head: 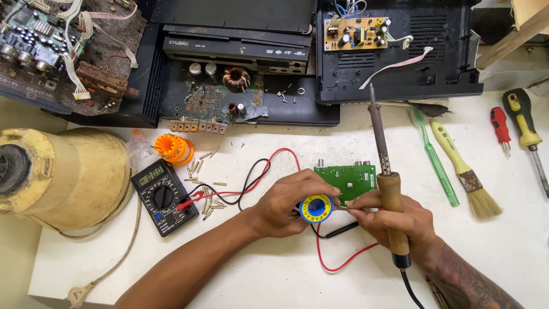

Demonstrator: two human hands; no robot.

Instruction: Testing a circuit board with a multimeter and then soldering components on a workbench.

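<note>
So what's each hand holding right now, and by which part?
Left hand grips the solder spool around its rim; right hand holds the soldering iron by its wooden handle.

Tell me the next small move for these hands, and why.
Probably draw out a short length of solder: the left hand holds the blue-and-yellow solder spool, and the right hand pinches its wire end while gripping the wooden-handled soldering iron, whose tip points away from the green circuit board.

Both forearms reach in from below, the left hand (286, 203) and right hand (394, 220) (tattooed forearm) curled closed, fingertips nearly meeting.
</note>
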